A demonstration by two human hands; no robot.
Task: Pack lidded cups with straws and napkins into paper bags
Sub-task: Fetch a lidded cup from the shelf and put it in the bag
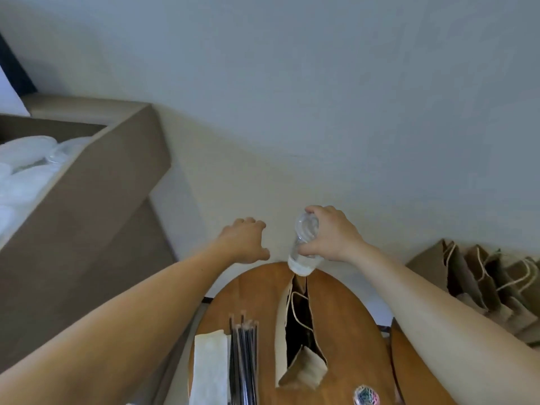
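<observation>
My right hand [331, 233] grips a clear lidded plastic cup [304, 249] from above, holding it over the far end of an open brown paper bag [301, 325] that stands on the round wooden table [344, 331]. My left hand [244, 239] hovers to the left of the cup with curled fingers and holds nothing. A stack of white napkins [209, 369] and a bundle of dark straws [244, 358] lie on the table's left side, near me.
A large cardboard box [96, 182] with several clear cups and lids [26, 159] stands at the left. Several brown paper bags [485, 282] with rope handles stand at the right. A small tub of coloured bands [366, 396] sits at the table's near edge.
</observation>
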